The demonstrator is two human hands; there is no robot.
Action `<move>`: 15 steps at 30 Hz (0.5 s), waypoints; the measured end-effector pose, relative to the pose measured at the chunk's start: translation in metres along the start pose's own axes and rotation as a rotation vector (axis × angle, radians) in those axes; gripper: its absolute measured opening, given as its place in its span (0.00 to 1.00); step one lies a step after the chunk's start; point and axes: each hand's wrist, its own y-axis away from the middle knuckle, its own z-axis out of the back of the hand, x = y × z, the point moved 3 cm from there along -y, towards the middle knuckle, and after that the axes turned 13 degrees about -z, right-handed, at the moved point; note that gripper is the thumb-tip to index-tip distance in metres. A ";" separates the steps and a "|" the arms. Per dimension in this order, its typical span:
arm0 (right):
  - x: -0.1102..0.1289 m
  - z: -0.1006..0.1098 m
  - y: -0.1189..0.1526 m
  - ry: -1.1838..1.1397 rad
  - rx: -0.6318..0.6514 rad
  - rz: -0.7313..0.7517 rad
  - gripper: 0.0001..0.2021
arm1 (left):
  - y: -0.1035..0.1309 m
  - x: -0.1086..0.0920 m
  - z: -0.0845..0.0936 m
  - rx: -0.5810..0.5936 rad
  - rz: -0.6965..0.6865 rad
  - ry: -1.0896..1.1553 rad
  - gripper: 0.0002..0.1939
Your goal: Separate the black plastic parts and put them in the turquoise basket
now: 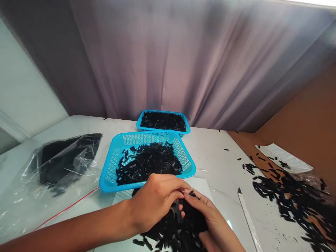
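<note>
Both my hands meet just in front of the nearer blue basket (106,168), which holds many small black strips (149,161). My left hand (154,199) is closed in a pinch, its fingertips against those of my right hand; what they grip is hidden. A dark black clump (195,217) rests in my right hand (210,211), its fingers curled around it and its thumb toward the left fingertips. Below the hands, a loose heap of black pieces (170,231) lies on a white sheet (207,185).
Behind stands a second blue basket (187,127), full of black pieces. At left lies a clear plastic bag (86,157) with black material inside and a red seal line. A white-handled craft knife (248,217) and scattered black strips (286,199) lie at right, near gridded paper (288,159).
</note>
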 end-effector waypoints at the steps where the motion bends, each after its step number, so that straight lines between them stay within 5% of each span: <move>1: 0.002 0.000 0.001 0.041 0.000 0.021 0.12 | -0.001 0.001 0.001 -0.006 0.026 -0.004 0.11; 4: 0.009 0.001 0.005 0.169 -0.023 0.094 0.13 | -0.003 0.003 0.003 -0.014 0.104 -0.021 0.11; 10: 0.015 0.003 0.009 0.278 -0.079 0.179 0.15 | -0.006 -0.003 0.008 0.005 0.025 -0.065 0.08; 15: 0.019 0.000 0.014 0.270 -0.103 0.217 0.16 | -0.008 -0.002 0.009 -0.078 0.172 -0.001 0.05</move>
